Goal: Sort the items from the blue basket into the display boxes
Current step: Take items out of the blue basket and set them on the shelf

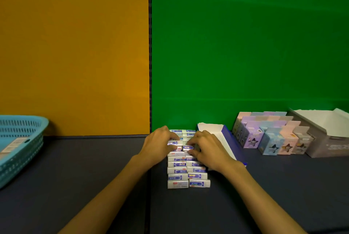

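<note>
Both our hands are on the packs (188,170), which stand in two side-by-side columns running from the table's near part back to the green wall. The left hand (160,146) curls its fingers over a pack in the left column. The right hand (206,148) pinches a pack in the right column, fingers bent round it. The blue box (231,142) lies open just to the right of the rows, touching them; whether the packs sit in its tray we cannot tell.

Risk, our judgement: the packs overlap like shingles and look loosely seated. A sideways push from either hand could skew a column or tip the near packs off the stack. The rows also look full, so forcing one more in may buckle them.

Orientation: each pack's long axis runs left-right, printed face up and toward us; the columns' long axis runs away from us.

The basket (20,147) sits far left, well apart.
</note>
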The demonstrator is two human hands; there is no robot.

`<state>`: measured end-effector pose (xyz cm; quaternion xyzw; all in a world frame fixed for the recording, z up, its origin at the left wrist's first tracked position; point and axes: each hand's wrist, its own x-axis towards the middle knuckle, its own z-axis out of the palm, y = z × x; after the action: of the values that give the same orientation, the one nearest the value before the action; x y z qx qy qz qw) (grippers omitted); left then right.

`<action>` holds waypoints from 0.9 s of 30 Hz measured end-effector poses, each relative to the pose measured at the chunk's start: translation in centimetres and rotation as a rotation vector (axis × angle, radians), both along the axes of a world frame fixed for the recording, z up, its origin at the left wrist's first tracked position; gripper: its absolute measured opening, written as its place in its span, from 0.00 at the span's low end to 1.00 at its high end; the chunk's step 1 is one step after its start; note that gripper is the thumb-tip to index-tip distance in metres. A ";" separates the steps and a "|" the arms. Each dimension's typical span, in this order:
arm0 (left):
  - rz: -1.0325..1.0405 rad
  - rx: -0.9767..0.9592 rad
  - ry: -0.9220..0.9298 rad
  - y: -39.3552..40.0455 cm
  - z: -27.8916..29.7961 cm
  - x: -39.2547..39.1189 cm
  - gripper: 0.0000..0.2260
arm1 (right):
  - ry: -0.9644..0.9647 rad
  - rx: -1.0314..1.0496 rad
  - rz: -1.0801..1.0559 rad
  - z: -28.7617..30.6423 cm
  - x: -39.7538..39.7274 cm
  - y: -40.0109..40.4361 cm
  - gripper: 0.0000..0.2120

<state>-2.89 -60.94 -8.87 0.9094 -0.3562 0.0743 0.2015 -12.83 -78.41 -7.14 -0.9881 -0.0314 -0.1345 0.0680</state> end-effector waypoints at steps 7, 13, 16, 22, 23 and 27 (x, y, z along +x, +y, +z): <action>0.024 -0.007 0.001 0.2 0.4 -0.4 0.18 | -0.001 -0.014 0.019 -0.1 0.0 -0.3 0.16; 0.098 -0.061 -0.047 2.8 2.3 -1.6 0.17 | -0.051 0.050 0.066 0.5 -0.4 0.4 0.16; 0.162 -0.023 -0.110 4.9 3.6 -3.0 0.19 | -0.081 0.078 0.138 1.3 -0.5 2.2 0.15; 0.317 0.038 -0.191 10.3 5.8 -6.8 0.21 | -0.122 0.113 0.307 2.8 -0.2 7.3 0.16; 0.341 0.045 -0.196 11.4 6.0 -7.3 0.21 | -0.129 0.115 0.331 3.0 -0.1 8.2 0.16; 0.437 0.080 -0.210 16.2 6.4 -9.1 0.22 | -0.143 0.131 0.415 3.7 0.3 12.3 0.16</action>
<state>-12.04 -44.76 -2.44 0.9594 -0.1729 0.1959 0.1064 -12.50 -66.16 -3.40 -0.9418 -0.2300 -0.1892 0.1561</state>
